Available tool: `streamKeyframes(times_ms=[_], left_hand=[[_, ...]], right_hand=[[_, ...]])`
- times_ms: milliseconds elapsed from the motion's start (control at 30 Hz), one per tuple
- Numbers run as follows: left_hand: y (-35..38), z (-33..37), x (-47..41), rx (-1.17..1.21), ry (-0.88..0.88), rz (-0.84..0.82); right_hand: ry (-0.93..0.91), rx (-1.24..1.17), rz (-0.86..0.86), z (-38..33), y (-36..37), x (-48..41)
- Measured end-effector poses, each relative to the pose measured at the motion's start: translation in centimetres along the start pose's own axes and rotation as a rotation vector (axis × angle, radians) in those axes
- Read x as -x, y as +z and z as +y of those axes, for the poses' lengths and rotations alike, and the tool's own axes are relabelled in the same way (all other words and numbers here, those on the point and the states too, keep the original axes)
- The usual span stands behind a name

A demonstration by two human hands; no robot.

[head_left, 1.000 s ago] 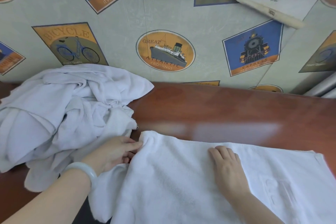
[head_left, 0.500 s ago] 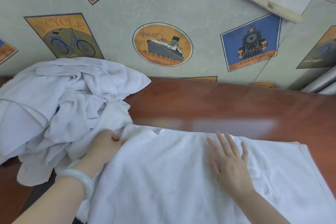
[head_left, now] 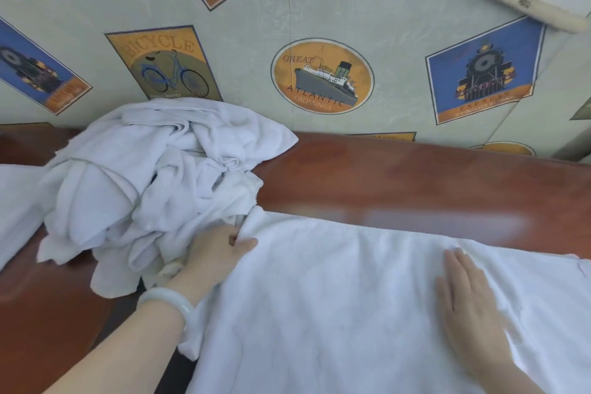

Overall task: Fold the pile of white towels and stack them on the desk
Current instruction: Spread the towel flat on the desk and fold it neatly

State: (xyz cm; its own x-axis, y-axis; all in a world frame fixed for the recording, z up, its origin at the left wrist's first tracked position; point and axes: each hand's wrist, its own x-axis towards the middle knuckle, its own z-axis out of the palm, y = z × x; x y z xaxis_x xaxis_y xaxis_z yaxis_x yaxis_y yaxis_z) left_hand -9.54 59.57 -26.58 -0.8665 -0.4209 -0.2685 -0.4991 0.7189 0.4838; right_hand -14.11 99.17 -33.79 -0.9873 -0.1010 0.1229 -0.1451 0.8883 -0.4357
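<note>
Left hand [head_left: 220,249] pinches towel [head_left: 319,297] corner against crumpled pile [head_left: 153,176] — right hand [head_left: 470,304] flat

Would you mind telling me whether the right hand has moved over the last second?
Yes: the right hand has slid rightward across the spread towel, away from the ship poster.

Soft, even light is filling the scene. A pale glare is lying on the glossy desk [head_left: 415,176] just beyond the right hand [head_left: 470,307]. The spread towel [head_left: 319,297] between it and the left hand [head_left: 220,253] is washing out, its weave blurring. Faint shadows are sitting in the towel pile [head_left: 153,176] beyond the left hand. Lines far above both hands are bowing.
</note>
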Motion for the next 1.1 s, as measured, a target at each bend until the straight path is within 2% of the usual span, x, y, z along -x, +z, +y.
streamKeyframes(times_ms=[67, 133, 200, 267, 333, 433, 500, 567, 667, 767, 867, 967, 1033, 1100], left_hand=[[0.8, 0.1, 1.7, -0.096, 0.055, 0.121], [2.0, 0.5, 3.8, -0.048, 0.183, 0.288], [2.9, 1.0, 5.7, 0.054, 0.198, 0.331], [3.2, 1.1, 6.7, 0.226, 0.029, 0.249], [3.0, 0.2, 7.0, 0.246, -0.125, 0.104], [1.5, -1.1, 6.0, 0.384, -0.3, -0.007], [0.4, -3.1, 6.9, 0.482, -0.351, -0.171], [-0.3, -3.9, 9.1, 0.565, -0.436, -0.309], [-0.5, -5.2, 13.4, 0.493, -0.445, -0.387], [0.5, -5.8, 16.8, 0.456, -0.329, -0.378], [1.7, -5.5, 18.5, 0.368, -0.171, -0.184], [3.2, -5.5, 19.2, 0.324, -0.187, -0.056], [4.4, -5.8, 19.4, 0.152, -0.106, -0.001], [5.2, -6.6, 18.8, -0.096, 0.093, 0.084]], right_hand=[[-0.023, 0.135, -0.03, 0.7, -0.6, 0.6], [-0.041, 0.197, -0.098, 1.5, -1.1, 0.7], [-0.077, 0.249, -0.128, 2.2, -1.5, 0.4], [-0.1, 0.294, -0.129, 2.9, -1.4, 0.0], [-0.091, 0.314, -0.126, 2.9, -1.2, -0.7], [-0.09, 0.237, -0.056, -0.3, -1.3, -0.2], [-0.261, 0.094, 0.044, -3.6, -1.2, 2.5], [-0.374, 0.01, 0.056, -5.5, -0.4, 6.5], [-0.231, -0.056, 0.037, -4.2, 0.2, 11.7], [-0.149, -0.053, 0.063, -1.4, -0.3, 15.1], [-0.248, 0.008, 0.082, 0.1, -0.5, 17.4], [-0.231, 0.032, 0.066, 0.5, -0.2, 18.4], [-0.211, 0.033, 0.075, 0.3, -0.2, 18.4], [-0.224, 0.038, 0.046, 0.1, -0.3, 18.3]])
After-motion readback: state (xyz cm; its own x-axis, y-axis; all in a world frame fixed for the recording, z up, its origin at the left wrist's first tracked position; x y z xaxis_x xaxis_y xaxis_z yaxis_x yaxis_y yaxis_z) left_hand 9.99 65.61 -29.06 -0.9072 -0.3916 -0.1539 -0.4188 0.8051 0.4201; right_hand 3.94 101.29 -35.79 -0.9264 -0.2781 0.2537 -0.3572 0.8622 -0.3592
